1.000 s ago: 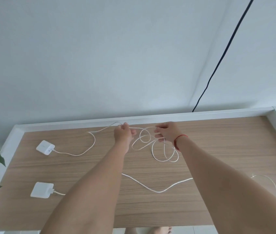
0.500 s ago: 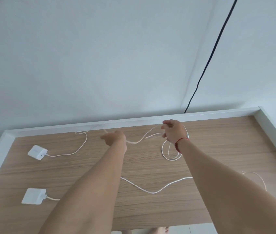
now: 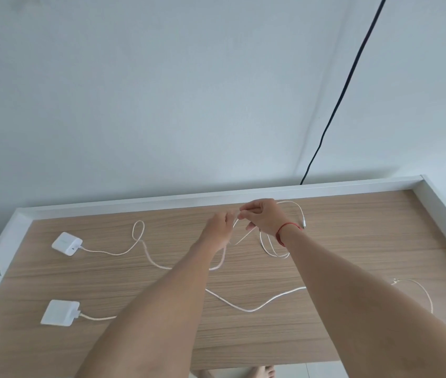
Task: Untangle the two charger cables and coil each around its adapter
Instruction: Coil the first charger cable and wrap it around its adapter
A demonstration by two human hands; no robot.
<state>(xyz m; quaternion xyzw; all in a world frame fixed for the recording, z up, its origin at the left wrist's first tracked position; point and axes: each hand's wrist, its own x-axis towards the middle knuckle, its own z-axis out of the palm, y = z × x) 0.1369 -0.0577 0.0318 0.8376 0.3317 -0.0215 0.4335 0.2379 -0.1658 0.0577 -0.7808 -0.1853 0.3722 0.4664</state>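
1. The left hand and right hand meet above the far middle of the table; each grip is pinched shut on the far cable.
2. That cable runs left to the far adapter, with loops hanging under the right hand.
3. The near adapter lies at front left; its near cable trails right across the table.

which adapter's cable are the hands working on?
The far adapter: its cable runs right to the left hand. The near adapter has a cable lying on the table, passing under both forearms.
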